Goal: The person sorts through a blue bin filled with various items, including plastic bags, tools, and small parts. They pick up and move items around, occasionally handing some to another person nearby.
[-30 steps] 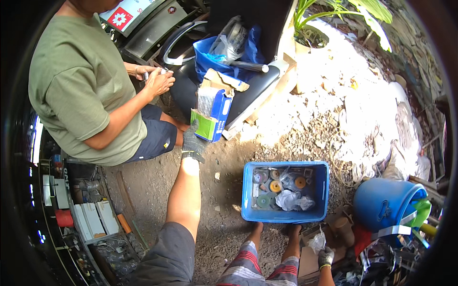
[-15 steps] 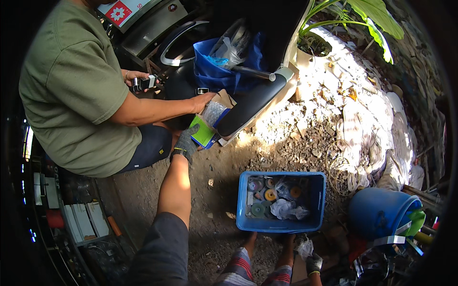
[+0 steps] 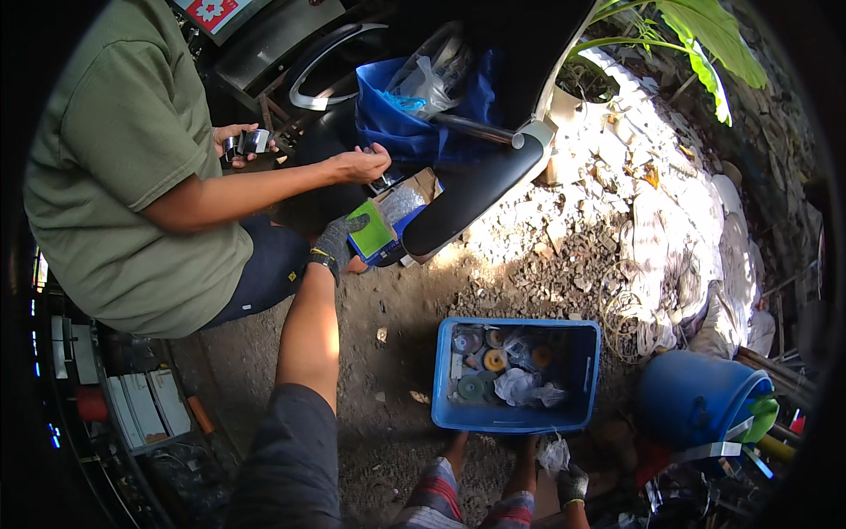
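Note:
My left hand (image 3: 335,240), in a grey work glove, grips the green flap side of an open cardboard box (image 3: 374,231). Clear bubble wrap (image 3: 404,201) fills the box, which lies against a black padded seat (image 3: 480,189). Low at the right, my right hand (image 3: 573,484), also gloved, is closed on a crumpled clear plastic bag (image 3: 553,456). Just above the box is a co-worker's hand (image 3: 363,165) with curled fingers. Shiny metal pieces (image 3: 250,143) are in that person's other hand.
Before my legs stands a blue plastic bin (image 3: 438,375) holding discs, rolls and plastic bags. A blue drum (image 3: 696,398) with scraps leans at the right. Rubble and white sacks (image 3: 670,256) cover the ground beyond. A blue bag (image 3: 388,110) rests on the seat.
The co-worker's near hand has drawn back from the box, up and to the left. Their other hand has risen slightly with the metal pieces. My left hand keeps its hold on the box.

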A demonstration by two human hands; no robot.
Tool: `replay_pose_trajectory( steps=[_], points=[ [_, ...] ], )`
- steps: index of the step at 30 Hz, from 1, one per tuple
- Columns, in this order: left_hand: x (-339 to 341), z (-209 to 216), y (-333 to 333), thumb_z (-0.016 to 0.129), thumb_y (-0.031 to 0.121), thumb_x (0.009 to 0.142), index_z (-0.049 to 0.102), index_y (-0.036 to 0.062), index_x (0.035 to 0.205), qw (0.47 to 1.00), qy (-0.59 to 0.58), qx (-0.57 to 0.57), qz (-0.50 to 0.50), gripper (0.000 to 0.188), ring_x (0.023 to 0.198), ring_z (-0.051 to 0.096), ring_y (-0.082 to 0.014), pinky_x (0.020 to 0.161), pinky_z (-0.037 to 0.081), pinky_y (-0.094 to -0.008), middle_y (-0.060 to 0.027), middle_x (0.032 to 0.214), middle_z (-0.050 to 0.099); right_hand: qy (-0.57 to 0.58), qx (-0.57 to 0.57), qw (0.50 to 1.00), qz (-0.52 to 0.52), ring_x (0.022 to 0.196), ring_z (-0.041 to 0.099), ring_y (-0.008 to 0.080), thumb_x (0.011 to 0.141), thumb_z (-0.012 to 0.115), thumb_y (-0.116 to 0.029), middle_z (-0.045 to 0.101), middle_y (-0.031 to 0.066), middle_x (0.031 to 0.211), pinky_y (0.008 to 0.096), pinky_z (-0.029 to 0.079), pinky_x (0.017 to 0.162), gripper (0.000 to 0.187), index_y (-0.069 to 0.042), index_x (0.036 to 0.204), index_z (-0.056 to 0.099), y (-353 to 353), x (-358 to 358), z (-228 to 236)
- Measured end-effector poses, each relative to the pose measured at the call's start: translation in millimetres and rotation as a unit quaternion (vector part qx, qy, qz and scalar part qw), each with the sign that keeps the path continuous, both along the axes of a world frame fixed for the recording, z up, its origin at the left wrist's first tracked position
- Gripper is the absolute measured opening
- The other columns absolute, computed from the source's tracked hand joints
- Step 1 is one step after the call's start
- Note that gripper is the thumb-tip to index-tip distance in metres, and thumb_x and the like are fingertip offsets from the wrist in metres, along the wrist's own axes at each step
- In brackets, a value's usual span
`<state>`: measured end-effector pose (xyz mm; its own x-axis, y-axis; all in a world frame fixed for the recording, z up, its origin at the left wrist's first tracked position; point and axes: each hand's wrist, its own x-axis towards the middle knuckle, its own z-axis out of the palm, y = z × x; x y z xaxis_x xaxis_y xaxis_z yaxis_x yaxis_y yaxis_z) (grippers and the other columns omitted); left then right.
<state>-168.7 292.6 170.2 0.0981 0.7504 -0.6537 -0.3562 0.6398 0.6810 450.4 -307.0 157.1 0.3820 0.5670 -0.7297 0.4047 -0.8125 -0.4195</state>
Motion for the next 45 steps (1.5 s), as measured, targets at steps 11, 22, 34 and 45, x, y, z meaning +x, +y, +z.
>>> replay_pose_trajectory(
  steps=[11,22,34,45],
  points=[
    [10.0,34.9,-2.1,0.07,0.05,0.094,0.053,-0.0034,0.146,0.707,0.652,0.274,0.022,0.077,0.131,0.059,-0.037,0.107,0.046,-0.0419,-0.0246,0.145,0.059,0.055,0.062,0.993,-0.088,0.086,0.07,0.0214,0.091,0.058,-0.004,0.076,0.0121,0.096,0.0359,0.054,0.079,0.028,0.002,0.113,0.075,122.8,-26.8,30.2],
    [263.4,-85.0,-357.6,0.062,0.021,0.099,0.062,-0.0008,0.134,0.822,0.49,0.222,-0.186,0.041,0.124,0.062,-0.0343,0.11,0.047,-0.0443,-0.0209,0.13,0.065,0.095,0.166,0.937,-0.292,0.084,0.064,0.0105,0.097,0.063,-0.005,0.074,0.0021,0.094,0.0286,0.053,0.079,0.023,0.004,0.115,0.074,164.4,11.2,-113.9],
    [417.3,-327.4,-400.3,0.076,0.036,0.085,0.056,0.0075,0.141,0.718,0.468,-0.123,-0.5,0.066,0.129,0.059,-0.0431,0.108,0.049,-0.0505,-0.0244,0.139,0.061,-0.004,0.33,0.92,-0.212,0.097,0.063,0.0129,0.101,0.061,0.0,0.07,0.0052,0.114,0.0276,0.051,0.087,0.027,0.002,0.127,0.066,174.3,37.0,-146.9],
    [330.4,-155.3,-467.9,0.057,0.0,0.088,0.052,-0.0038,0.139,0.847,0.491,-0.001,-0.205,0.051,0.116,0.067,-0.0383,0.1,0.053,-0.0432,-0.0257,0.124,0.068,-0.039,0.437,0.879,-0.185,0.109,0.064,0.0168,0.099,0.063,0.003,0.069,0.0115,0.12,0.0309,0.052,0.097,0.027,0.005,0.127,0.065,228.0,24.2,-91.4]
  ],
)
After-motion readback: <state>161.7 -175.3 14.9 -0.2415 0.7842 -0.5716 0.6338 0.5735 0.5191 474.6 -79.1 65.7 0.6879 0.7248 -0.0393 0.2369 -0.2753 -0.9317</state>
